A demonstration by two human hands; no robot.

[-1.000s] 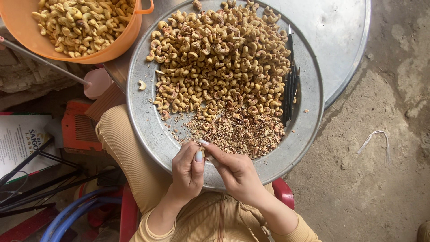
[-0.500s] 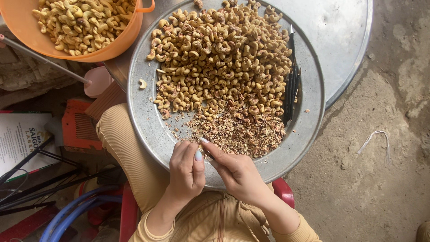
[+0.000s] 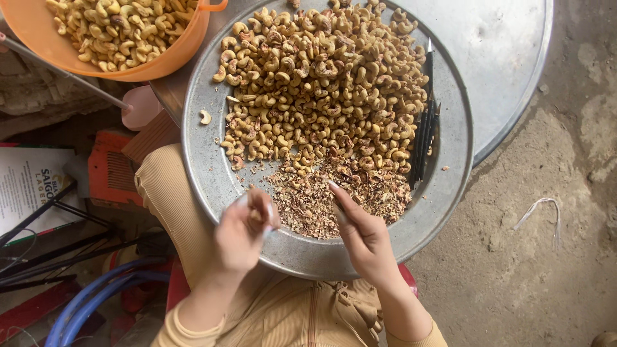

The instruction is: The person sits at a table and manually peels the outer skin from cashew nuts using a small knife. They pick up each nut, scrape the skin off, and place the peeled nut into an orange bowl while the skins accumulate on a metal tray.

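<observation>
Left hand (image 3: 241, 234): blurred, fingers curled around something small, likely a cashew; I cannot tell for sure.
Right hand (image 3: 363, 234): pinching a thin tool, pointing up-left.
Cashew heap (image 3: 321, 83): just beyond both hands on the round metal tray (image 3: 205, 173); peel scraps (image 3: 321, 199) between.
Paper: white printed sheet (image 3: 29, 186), far left.

lap: round metal tray (image 3: 205, 173) | tray: cashews (image 3: 321, 83), husk scraps (image 3: 321, 199)

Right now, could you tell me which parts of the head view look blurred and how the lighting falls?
Head view: soft, even daylight, no hard shadows; the left hand is motion-blurred, the right hand sharper; cashews and metal tray crisp, mild sheen.
</observation>
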